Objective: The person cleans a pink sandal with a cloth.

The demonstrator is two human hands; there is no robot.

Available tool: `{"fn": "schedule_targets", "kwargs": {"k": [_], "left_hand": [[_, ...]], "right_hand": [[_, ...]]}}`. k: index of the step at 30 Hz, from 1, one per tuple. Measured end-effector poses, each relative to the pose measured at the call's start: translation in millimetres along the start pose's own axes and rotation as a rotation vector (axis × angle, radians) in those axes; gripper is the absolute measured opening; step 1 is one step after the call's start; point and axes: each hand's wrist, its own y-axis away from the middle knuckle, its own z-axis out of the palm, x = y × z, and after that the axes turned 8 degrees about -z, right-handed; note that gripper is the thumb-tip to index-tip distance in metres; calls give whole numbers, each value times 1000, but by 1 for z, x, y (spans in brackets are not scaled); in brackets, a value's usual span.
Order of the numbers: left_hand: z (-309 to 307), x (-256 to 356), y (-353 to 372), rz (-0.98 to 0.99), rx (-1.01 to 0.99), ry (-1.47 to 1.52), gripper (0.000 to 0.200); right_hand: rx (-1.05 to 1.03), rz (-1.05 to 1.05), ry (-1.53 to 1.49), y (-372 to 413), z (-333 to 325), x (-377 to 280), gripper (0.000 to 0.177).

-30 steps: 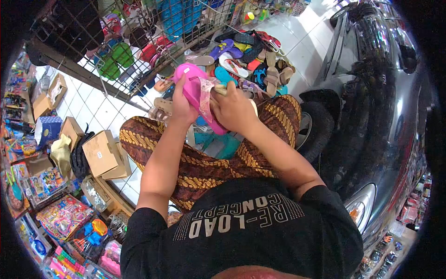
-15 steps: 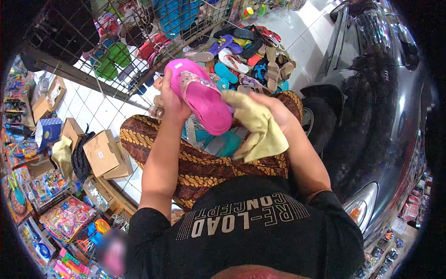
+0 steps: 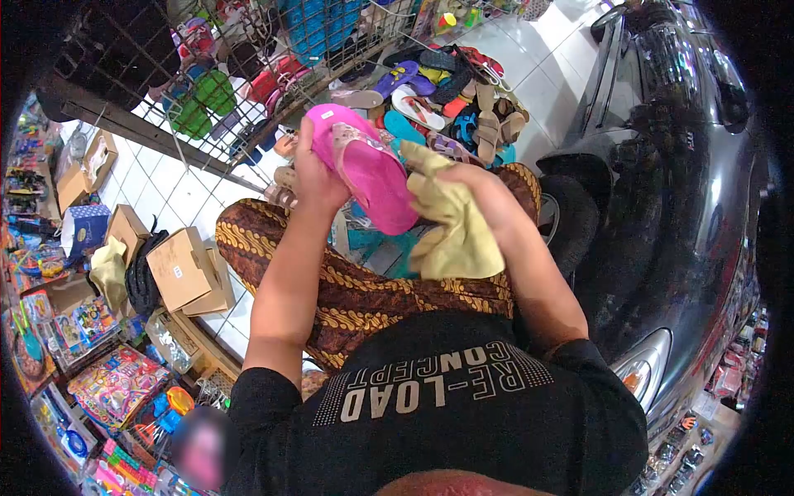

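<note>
With our left hand (image 3: 321, 178) we hold a bright pink rubber sandal with a patterned strap (image 3: 382, 194); the fingers are closed around its edge, and it is tilted above our lap. Our right hand (image 3: 490, 192) holds a pale yellow soft cloth (image 3: 465, 240), with the fingers bent on its upper part. The cloth is just beside the sandal, but we cannot tell if they touch. Below them, between our legs in brown patterned trousers (image 3: 265, 240), lies something turquoise (image 3: 380, 250). In front of us is a pile of many-coloured sandals (image 3: 488, 136), near a metal wire rack (image 3: 248, 58).
</note>
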Motion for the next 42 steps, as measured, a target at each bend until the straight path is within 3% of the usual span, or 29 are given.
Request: {"fn": "schedule_targets", "kwargs": {"k": [1,2,5,7,9,10,13,17,18,21,22,27,29,30,33,34,37,38,41,42], "left_hand": [[2,-3,-1,17,42,-25,72],[4,-6,-1,43,48,-49,70],[7,-19,1,95,39,-107,66],[4,-28,1,96,4,-128,65],[0,-39,1,93,5,-111,65],[-1,-42,-1,76,10,-90,64],[-3,-32,-2,77,-37,-134,61],[0,-20,3,153,-46,-166,60],[-1,-18,3,160,-70,-136,60],[-4,-27,4,188,-128,-132,61],[2,-34,5,228,-125,-182,61],[4,-40,8,325,-85,-401,63],[10,-37,10,213,-19,-319,62],[9,-37,10,189,-22,-302,62],[0,-32,7,185,-106,-311,61],[-1,-34,6,212,-124,-255,64],[-1,-41,8,307,-185,-417,70],[1,-45,8,353,-191,-441,76],[-8,-43,6,321,-148,-409,72],[-10,-40,6,309,-138,-396,71]], "right_hand": [[44,-83,236,1,7,2,39],[-62,-117,705,-7,-6,9,42],[-228,-693,1351,-18,-6,35,42],[-62,-577,1464,-21,13,28,24],[105,-847,1515,-44,7,37,17],[155,-720,1473,-48,10,38,13],[-320,-790,1649,-57,4,38,19],[-373,-880,1551,-50,0,44,30],[-219,-808,1627,-39,6,41,29],[142,-853,1669,-49,11,50,21],[214,-852,1692,-54,7,51,26],[39,-1068,1569,-73,-16,62,21],[-56,-1133,1561,-71,-19,62,20],[-139,-991,1570,-58,-1,49,18],[-274,-1023,1551,-59,-7,53,15],[-155,-1054,1630,-56,-5,51,14],[172,-879,1704,-68,-8,61,11],[175,-803,1733,-70,-9,61,9],[34,-946,1525,-76,-16,67,14],[-209,-957,1869,-65,-13,58,24]]}}
